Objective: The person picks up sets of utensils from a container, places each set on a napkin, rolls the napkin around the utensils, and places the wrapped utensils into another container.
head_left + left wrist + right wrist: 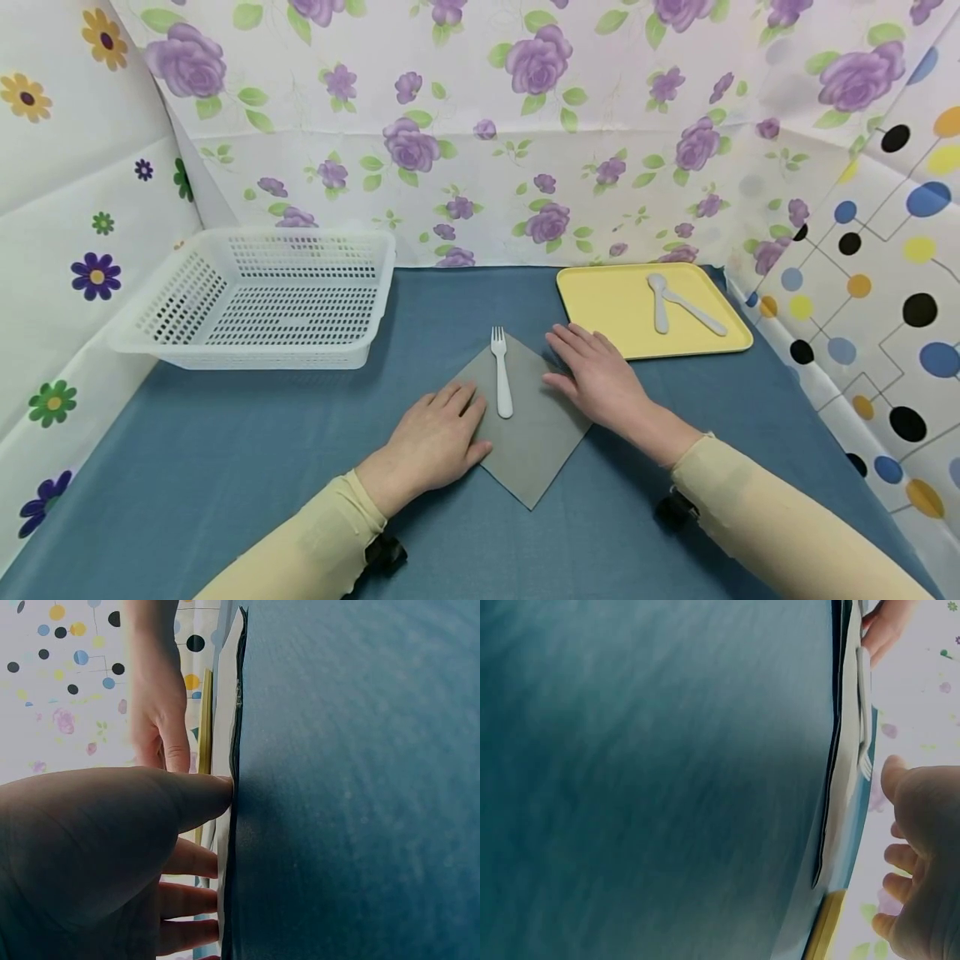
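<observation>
A grey square napkin, layered at its edge in the wrist views, lies with one corner pointing toward me. On it rests a white fork, tines pointing away. My left hand touches the napkin's left side, its thumb and fingertips at the edge. Over the napkin's right side is my right hand, fingers extended and holding nothing. In the right wrist view, the right thumb stands apart from the napkin.
A white perforated basket stands at the back left. At the back right lies a yellow tray carrying a white spoon and another white utensil crossing near it. Patterned cloths wall in the blue-covered table.
</observation>
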The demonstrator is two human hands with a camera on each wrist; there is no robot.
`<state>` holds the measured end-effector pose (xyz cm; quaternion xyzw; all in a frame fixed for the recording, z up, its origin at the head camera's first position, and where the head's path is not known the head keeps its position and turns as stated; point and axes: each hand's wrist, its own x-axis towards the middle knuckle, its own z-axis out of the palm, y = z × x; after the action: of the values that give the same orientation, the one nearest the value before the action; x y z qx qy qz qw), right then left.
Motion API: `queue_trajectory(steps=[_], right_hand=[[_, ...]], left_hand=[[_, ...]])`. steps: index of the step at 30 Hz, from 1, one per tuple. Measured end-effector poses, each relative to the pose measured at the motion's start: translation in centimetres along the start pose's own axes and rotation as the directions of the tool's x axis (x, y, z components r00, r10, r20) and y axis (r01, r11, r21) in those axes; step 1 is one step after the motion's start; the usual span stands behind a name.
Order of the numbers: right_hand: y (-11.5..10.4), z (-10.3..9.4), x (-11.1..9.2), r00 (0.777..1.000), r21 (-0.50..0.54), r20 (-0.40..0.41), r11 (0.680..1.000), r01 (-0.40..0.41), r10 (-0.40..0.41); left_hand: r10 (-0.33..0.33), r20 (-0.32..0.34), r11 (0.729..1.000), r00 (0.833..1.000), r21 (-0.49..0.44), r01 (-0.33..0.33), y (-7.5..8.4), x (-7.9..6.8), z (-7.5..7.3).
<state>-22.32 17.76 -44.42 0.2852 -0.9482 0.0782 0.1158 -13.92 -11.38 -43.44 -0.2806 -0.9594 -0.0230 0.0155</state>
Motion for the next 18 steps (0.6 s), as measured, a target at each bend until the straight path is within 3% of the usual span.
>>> queue_trajectory(steps=[18], right_hand=[[3.3,-0.9,-0.1,0.993,0.011,0.050,0.994,-0.112,0.111]], left_hand=[[0.010,-0.007,1.000,1.000,-0.014,-0.010,-0.1,-0.1,-0.1]])
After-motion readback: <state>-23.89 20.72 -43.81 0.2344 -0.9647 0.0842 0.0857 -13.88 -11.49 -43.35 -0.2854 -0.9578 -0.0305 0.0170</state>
